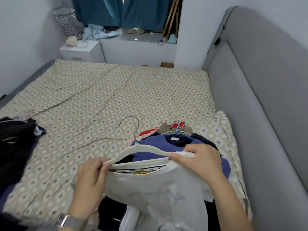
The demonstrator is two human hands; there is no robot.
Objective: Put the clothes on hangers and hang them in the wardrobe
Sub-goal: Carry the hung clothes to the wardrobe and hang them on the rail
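Nightstand (80,52) w/ basket (70,22), teal curtains (120,12) behind.

- The bed (106,90) fills the middle of the frame, the headboard (260,90) along its right side.
- A nightstand (81,50) stands behind it, upper left, a basket (68,20) on top.
- Lower centre, a hanger (141,152) sits in a T-shirt (158,189); hangered clothes (175,140) lie behind it.
- A clothes pile (15,144) lies at the left edge.

Matt white plastic hanger (146,153) with shiny metal hook; soft cloth shirt (150,185).
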